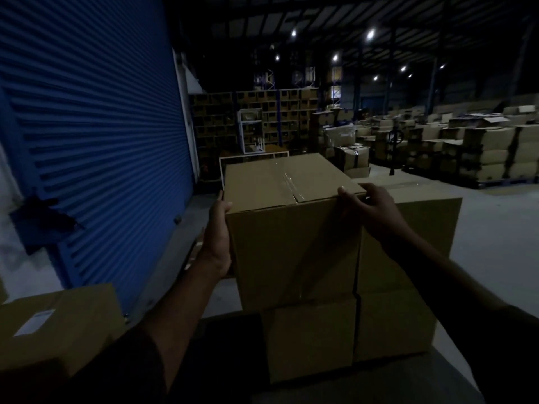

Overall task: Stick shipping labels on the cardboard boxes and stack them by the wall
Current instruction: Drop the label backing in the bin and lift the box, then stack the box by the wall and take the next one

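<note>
Cardboard box (pixel 294 228) w/ taped top seam sits on a stack of other boxes (pixel 350 330), held from both sides. Left hand (pixel 217 228) lies flat against its left face, thumb hooked over the top edge. Right hand (pixel 369 208) curls over the top right corner, fingers gripping the edge. Lower left, a labelled box (pixel 55 325) (white label (pixel 38 322) on top) sits apart. Blue roller shutter (pixel 96 135) runs along the left. Farther back, racks of cartons (pixel 262 118) and pallets of boxes (pixel 466 147) under ceiling lights, all dim.
</note>
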`<move>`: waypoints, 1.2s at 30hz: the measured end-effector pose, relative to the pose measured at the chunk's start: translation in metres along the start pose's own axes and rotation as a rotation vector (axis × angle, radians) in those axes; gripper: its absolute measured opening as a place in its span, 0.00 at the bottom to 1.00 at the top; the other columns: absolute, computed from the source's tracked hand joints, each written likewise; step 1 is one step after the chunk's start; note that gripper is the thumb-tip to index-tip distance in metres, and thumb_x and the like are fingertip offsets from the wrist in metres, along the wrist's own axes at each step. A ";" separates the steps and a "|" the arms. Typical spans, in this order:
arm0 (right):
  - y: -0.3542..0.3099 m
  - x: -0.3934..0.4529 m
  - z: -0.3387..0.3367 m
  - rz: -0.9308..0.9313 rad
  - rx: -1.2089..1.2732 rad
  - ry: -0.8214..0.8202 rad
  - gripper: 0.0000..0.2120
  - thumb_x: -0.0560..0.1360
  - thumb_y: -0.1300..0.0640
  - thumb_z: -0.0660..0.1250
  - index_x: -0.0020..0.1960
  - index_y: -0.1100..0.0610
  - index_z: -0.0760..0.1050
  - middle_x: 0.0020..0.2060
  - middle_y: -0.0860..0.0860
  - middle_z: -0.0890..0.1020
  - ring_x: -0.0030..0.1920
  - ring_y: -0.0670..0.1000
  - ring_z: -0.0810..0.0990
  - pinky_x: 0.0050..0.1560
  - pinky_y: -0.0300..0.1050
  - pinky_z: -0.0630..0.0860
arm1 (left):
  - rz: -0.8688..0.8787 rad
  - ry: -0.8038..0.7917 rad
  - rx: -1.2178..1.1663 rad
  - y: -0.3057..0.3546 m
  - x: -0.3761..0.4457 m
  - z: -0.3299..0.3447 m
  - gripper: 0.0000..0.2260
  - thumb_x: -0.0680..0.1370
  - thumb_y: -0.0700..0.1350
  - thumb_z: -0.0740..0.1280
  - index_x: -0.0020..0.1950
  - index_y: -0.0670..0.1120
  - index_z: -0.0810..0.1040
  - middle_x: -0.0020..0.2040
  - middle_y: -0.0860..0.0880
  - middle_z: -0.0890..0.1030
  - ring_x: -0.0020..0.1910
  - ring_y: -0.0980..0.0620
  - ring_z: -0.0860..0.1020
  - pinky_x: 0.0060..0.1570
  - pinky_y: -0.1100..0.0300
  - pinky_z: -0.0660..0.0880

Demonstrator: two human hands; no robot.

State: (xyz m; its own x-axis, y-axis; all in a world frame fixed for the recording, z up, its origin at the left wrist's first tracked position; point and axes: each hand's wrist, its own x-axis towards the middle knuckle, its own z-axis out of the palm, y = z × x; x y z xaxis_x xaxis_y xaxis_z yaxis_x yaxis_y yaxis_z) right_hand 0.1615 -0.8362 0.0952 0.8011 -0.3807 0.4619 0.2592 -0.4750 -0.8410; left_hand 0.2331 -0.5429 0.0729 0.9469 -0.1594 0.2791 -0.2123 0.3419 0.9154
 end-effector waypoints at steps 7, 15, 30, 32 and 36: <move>0.048 0.034 -0.004 0.000 -0.132 0.003 0.37 0.70 0.35 0.66 0.71 0.58 0.70 0.62 0.56 0.77 0.61 0.53 0.78 0.51 0.44 0.79 | -0.092 0.028 0.038 -0.064 0.065 0.021 0.20 0.81 0.61 0.60 0.60 0.50 0.82 0.57 0.37 0.84 0.59 0.37 0.81 0.55 0.44 0.77; 0.086 0.029 0.001 -0.119 -0.405 0.082 0.30 0.69 0.39 0.73 0.65 0.53 0.74 0.59 0.51 0.75 0.54 0.50 0.77 0.53 0.49 0.82 | -0.046 0.176 0.155 -0.112 0.088 0.014 0.30 0.77 0.74 0.59 0.75 0.63 0.72 0.72 0.52 0.77 0.69 0.49 0.76 0.72 0.40 0.71; 0.060 -0.073 0.113 -0.600 -0.510 -0.129 0.19 0.70 0.57 0.75 0.58 0.55 0.74 0.54 0.53 0.72 0.54 0.57 0.71 0.48 0.55 0.75 | 0.219 0.199 0.511 -0.104 -0.013 -0.022 0.22 0.84 0.62 0.61 0.78 0.62 0.66 0.76 0.61 0.69 0.72 0.65 0.70 0.66 0.64 0.69; 0.049 -0.092 0.149 -0.604 -0.403 -0.211 0.15 0.72 0.56 0.73 0.58 0.53 0.74 0.53 0.50 0.71 0.54 0.54 0.70 0.48 0.51 0.74 | 0.216 0.256 0.574 -0.110 -0.036 -0.046 0.25 0.80 0.67 0.62 0.77 0.63 0.67 0.76 0.63 0.69 0.73 0.64 0.68 0.69 0.63 0.68; 0.037 -0.120 0.222 -0.560 -0.184 -0.379 0.17 0.74 0.53 0.73 0.60 0.48 0.74 0.58 0.46 0.72 0.60 0.48 0.71 0.54 0.45 0.74 | 0.188 0.390 0.611 -0.116 -0.079 -0.106 0.28 0.77 0.68 0.63 0.75 0.60 0.70 0.74 0.65 0.70 0.72 0.67 0.68 0.71 0.62 0.67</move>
State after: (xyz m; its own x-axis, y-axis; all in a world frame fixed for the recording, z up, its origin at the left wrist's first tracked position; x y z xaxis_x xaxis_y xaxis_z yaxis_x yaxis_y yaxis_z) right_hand 0.1951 -0.6317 -0.0541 0.7153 0.2475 0.6535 0.6191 -0.6582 -0.4284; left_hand 0.2085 -0.4716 -0.0859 0.8741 0.2294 0.4281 -0.3679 -0.2629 0.8920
